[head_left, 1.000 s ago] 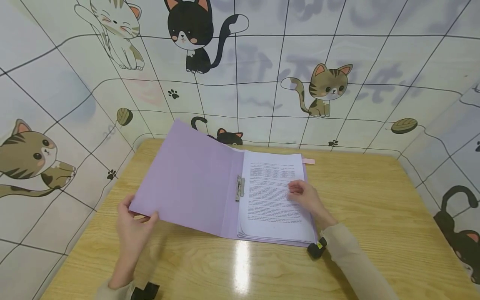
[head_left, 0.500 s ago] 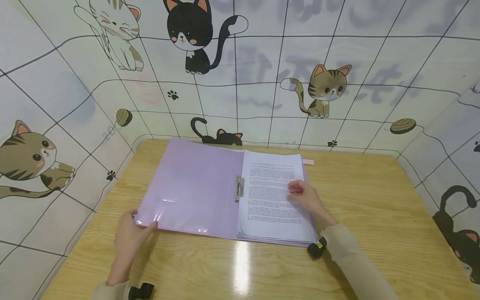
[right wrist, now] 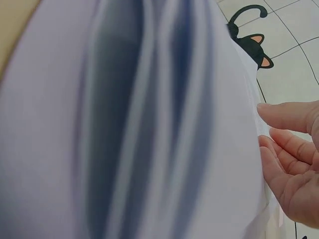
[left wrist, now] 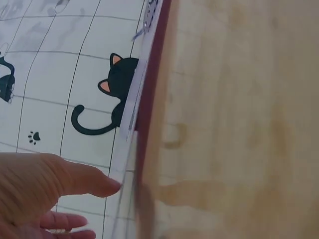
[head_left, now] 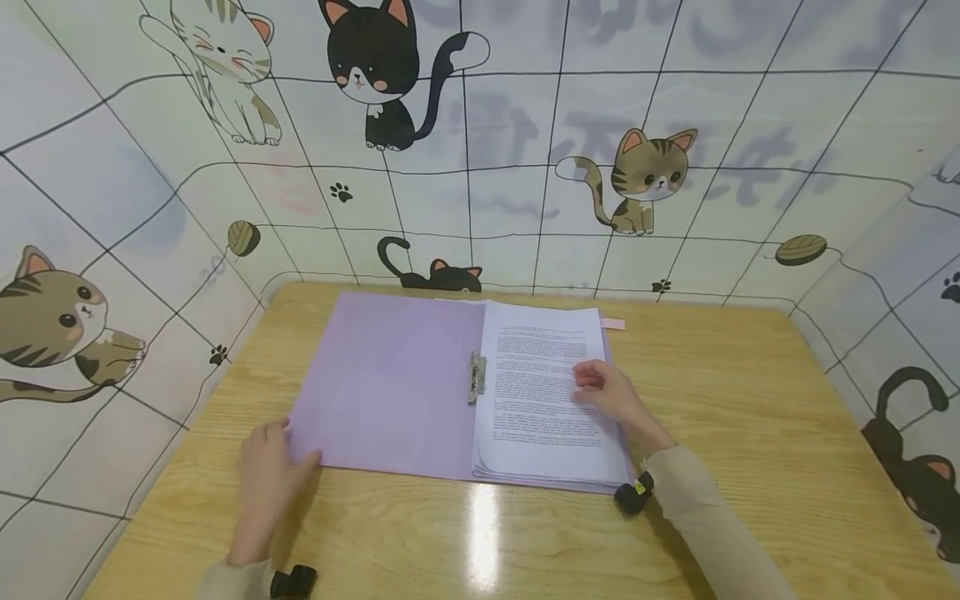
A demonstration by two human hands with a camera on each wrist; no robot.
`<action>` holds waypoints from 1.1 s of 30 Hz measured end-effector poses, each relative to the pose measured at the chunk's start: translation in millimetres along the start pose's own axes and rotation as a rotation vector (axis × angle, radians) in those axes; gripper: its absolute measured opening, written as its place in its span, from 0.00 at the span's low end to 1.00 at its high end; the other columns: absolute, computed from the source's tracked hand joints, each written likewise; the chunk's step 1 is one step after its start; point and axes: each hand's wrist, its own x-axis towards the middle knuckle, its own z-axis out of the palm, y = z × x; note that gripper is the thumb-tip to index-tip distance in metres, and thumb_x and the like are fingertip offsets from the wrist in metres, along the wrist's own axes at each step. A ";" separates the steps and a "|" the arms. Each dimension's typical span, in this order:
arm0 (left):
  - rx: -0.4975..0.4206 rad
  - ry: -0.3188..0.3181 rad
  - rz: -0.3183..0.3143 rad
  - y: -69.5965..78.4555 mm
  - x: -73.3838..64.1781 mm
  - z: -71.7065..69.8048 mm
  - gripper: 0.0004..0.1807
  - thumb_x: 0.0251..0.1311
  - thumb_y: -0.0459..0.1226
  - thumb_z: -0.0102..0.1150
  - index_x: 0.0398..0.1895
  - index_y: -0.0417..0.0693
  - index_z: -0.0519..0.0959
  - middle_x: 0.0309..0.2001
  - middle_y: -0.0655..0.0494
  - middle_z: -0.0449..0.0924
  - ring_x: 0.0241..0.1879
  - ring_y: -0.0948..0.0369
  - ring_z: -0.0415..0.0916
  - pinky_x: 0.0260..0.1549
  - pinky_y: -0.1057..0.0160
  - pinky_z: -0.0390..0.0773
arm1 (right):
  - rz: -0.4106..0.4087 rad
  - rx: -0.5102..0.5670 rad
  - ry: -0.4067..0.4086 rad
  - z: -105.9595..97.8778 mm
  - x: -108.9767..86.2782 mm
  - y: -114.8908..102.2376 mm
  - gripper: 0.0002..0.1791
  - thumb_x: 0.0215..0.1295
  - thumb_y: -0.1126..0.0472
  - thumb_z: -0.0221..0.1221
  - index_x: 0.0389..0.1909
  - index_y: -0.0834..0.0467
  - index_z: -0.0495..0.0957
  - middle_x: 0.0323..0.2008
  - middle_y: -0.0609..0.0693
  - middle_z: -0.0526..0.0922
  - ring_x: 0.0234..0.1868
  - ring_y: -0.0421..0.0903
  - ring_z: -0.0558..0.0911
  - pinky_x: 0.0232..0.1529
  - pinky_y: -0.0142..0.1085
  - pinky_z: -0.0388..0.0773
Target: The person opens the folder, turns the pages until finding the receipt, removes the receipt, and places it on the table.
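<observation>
Cat-print walls (head_left: 517, 196) on three sides of a wood-grain table (head_left: 750, 400) suggest a desk nook.

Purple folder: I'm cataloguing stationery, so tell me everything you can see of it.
The purple folder is pale, smooth and plastic-looking. It lies wide open on the wooden table, with a metal clip near its fold. A stack of printed pages covers most of its right half; a pink tab sticks out at the upper right edge. The left hand touches its near left corner.
</observation>
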 end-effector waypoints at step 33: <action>-0.520 -0.008 0.249 110.4 70.4 70.8 0.26 0.44 0.28 0.68 0.48 0.26 0.72 0.46 0.34 0.74 0.47 0.42 0.71 0.49 0.48 0.71 | 0.022 0.003 -0.058 -6.5 0.1 -3.0 0.23 0.57 0.67 0.63 0.53 0.68 0.70 0.48 0.62 0.77 0.50 0.56 0.75 0.55 0.47 0.69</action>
